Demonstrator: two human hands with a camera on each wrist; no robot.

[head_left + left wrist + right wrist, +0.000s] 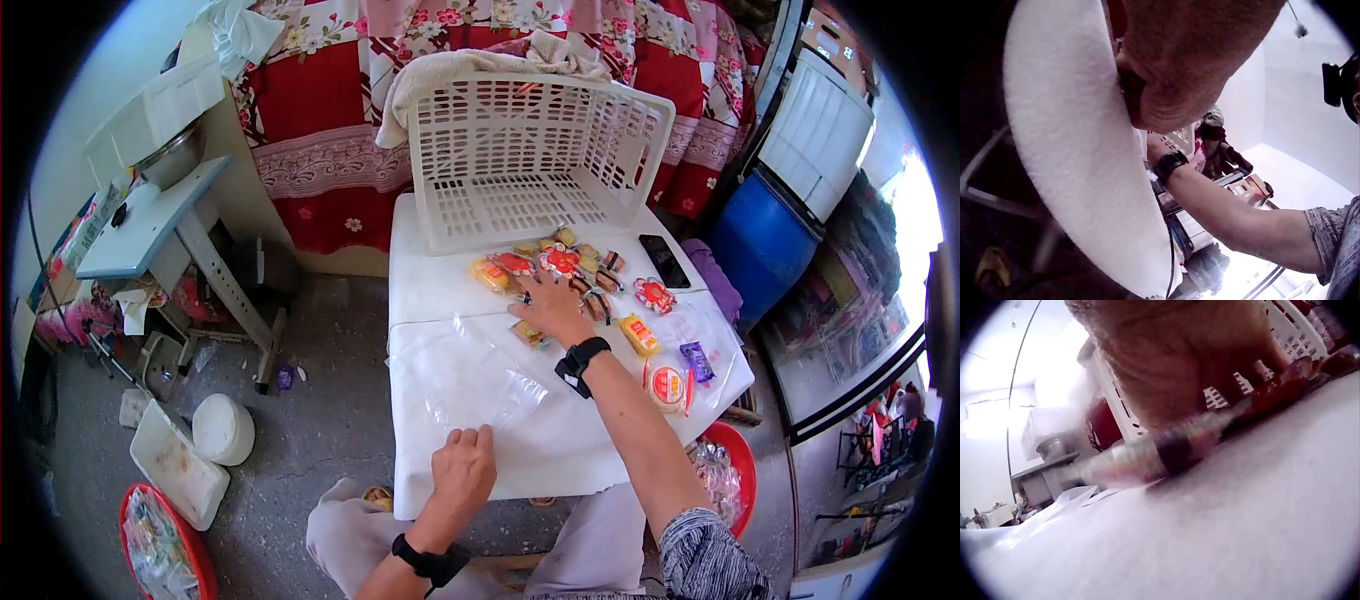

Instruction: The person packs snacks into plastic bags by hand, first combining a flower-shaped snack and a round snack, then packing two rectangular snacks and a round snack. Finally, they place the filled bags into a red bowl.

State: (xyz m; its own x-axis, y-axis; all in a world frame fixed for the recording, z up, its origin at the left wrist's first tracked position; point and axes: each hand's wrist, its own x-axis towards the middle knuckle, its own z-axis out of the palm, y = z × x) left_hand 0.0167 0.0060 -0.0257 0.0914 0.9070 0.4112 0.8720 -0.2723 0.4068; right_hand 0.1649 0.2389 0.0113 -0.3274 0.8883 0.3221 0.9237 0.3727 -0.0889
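My left hand is curled at the near edge of a clear plastic bag, pinching it. The bag lies flat on the white-covered table. Farther forward, my right hand reaches palm down over a group of small wrapped snacks, its fingers spread among them. Around those fingers are a red flower-shaped packet, an orange-yellow packet and brown wrapped cakes. A blurred wrapped snack lies below the palm in the right wrist view. The left fingertips are mostly hidden in the left wrist view.
A white plastic basket lies on its side behind the snacks, and a phone is at its right. Nearer me are a yellow packet, a purple packet and a round packet. Red tubs stand on the floor.
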